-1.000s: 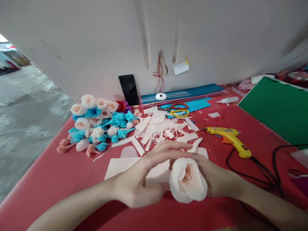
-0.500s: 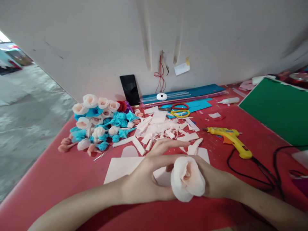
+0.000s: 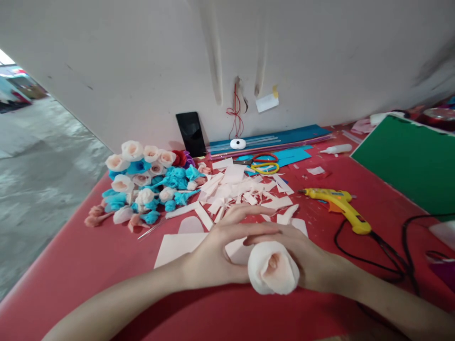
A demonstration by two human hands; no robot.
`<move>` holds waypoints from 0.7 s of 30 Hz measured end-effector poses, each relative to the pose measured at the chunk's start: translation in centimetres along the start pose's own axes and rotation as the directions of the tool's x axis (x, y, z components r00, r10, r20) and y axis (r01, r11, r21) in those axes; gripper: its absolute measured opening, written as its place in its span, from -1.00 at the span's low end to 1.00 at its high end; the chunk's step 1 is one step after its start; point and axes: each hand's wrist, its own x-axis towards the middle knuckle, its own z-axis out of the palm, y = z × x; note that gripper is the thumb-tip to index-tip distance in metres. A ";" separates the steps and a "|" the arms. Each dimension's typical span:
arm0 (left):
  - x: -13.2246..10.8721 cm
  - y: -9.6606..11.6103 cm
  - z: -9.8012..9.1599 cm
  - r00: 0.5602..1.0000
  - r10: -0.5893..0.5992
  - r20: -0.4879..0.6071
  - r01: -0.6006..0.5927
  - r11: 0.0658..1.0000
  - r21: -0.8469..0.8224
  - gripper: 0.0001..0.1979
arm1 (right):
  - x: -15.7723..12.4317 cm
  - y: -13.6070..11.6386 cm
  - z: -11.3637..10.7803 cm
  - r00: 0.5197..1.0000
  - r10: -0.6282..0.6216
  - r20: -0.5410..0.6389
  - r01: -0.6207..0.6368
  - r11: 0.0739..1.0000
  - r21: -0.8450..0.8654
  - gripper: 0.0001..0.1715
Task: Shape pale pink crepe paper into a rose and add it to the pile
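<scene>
A pale peach paper rose point(image 3: 273, 269) is held between both hands above the table's near part, its open centre facing up toward me. My left hand point(image 3: 216, 253) is curved around the rose's left side, thumb against the outer petals and fingers reaching behind it to my right hand. Behind and to the right of the bloom, my right hand point(image 3: 309, 255) grips it; its fingertips are partly hidden by the flower. Beneath my hands lies a sheet of peach paper point(image 3: 174, 248), with many paper scraps point(image 3: 234, 187) beyond.
Finished paper flowers point(image 3: 142, 184) in peach, blue and red are heaped at left. A yellow glue gun point(image 3: 336, 201) with a black cable lies at right. Scissors point(image 3: 265, 166), a phone point(image 3: 191, 134), a glue bottle point(image 3: 336, 149) and a green board point(image 3: 408, 161) stand farther back.
The rose has turned slightly between my hands, so its opening faces a little differently, and it has shifted slightly left. My left fingers have moved along behind it.
</scene>
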 end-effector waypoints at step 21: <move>-1.7 3.1 -8.6 0.697 0.044 -0.715 -0.020 0.999 0.043 -0.78 | -0.4 1.9 3.0 0.958 0.284 -0.033 -0.281 0.957 0.067 -0.77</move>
